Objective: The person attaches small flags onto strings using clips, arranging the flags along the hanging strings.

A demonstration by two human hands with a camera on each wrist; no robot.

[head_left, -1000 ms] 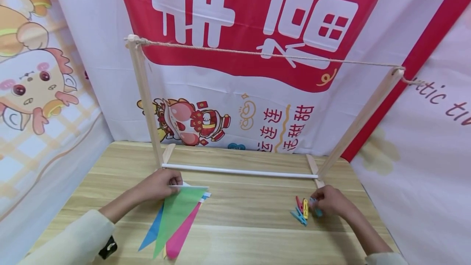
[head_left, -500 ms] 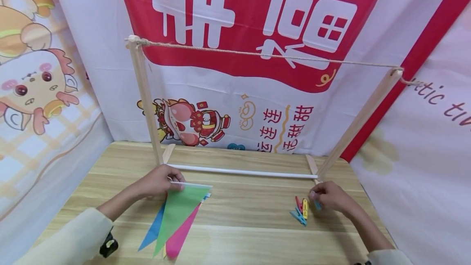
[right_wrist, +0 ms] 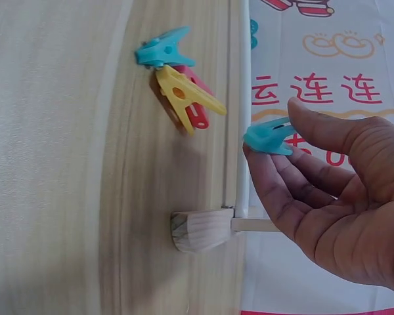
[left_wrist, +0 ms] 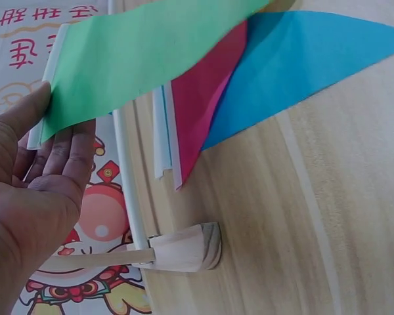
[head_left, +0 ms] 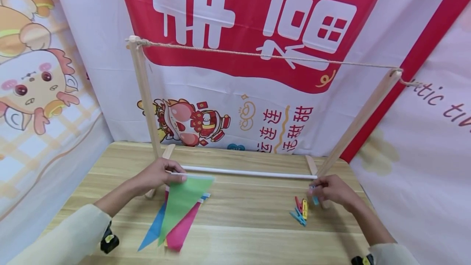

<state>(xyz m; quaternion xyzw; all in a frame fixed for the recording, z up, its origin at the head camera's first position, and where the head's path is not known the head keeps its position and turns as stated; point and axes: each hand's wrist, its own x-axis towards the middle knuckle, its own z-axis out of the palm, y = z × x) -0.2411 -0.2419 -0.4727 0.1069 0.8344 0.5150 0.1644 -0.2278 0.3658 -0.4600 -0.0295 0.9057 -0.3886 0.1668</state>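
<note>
My left hand [head_left: 158, 173] pinches a green triangular pennant [head_left: 185, 195] by its white-edged top, thumb in front and fingers behind. The pennant hangs over a pink pennant [left_wrist: 207, 92] and a blue pennant [left_wrist: 302, 72] lying on the table. On the other side, my right hand [head_left: 336, 193] holds a light-blue clothespin [right_wrist: 269, 136] between thumb and fingertips, just above the table near the right foot of the frame. Beside it on the wood lie a yellow clothespin [right_wrist: 184, 95], a red clothespin [right_wrist: 198, 115] partly under it, and another blue clothespin [right_wrist: 165, 49].
A wooden frame stands at the back of the table [head_left: 243, 240], with a left post [head_left: 143, 93] and a right post [head_left: 360, 122]. Twine [head_left: 235, 53] runs between their tops, and a white rod [head_left: 250, 172] joins them low down. Printed cloth [head_left: 235, 105] hangs behind.
My left hand has risen slightly toward the frame, drawing the green pennant up from the others. My right hand has lifted the blue clothespin a little away from the other clothespins.
</note>
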